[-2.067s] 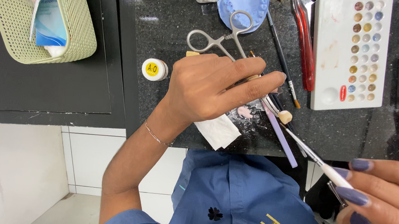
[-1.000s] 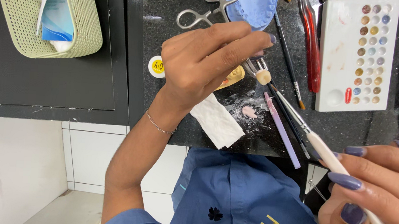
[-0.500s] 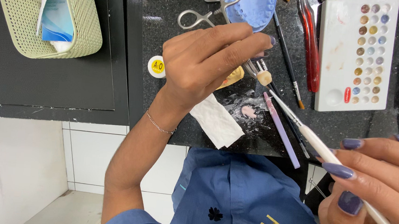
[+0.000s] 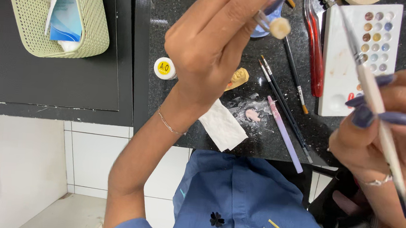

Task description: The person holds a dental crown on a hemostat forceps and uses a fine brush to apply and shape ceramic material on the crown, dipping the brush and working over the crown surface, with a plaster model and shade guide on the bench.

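Over the black granite counter (image 4: pixel 188 122) our left hand (image 4: pixel 208 43) is raised, fingers pinched shut on a thin metal tool with a small cream tooth crown (image 4: pixel 280 27) at its tip, near the top edge of view. Our right hand (image 4: pixel 378 126) is closed around a long white brush (image 4: pixel 378 121), bristle end pointing up over the white colour palette (image 4: pixel 345 57). Below on the counter we see spare brushes (image 4: pixel 284 103), a lilac stick (image 4: pixel 285 134), a folded tissue (image 4: pixel 223 126), a small white jar (image 4: pixel 164 68) and a yellowish tooth model (image 4: pixel 239 77).
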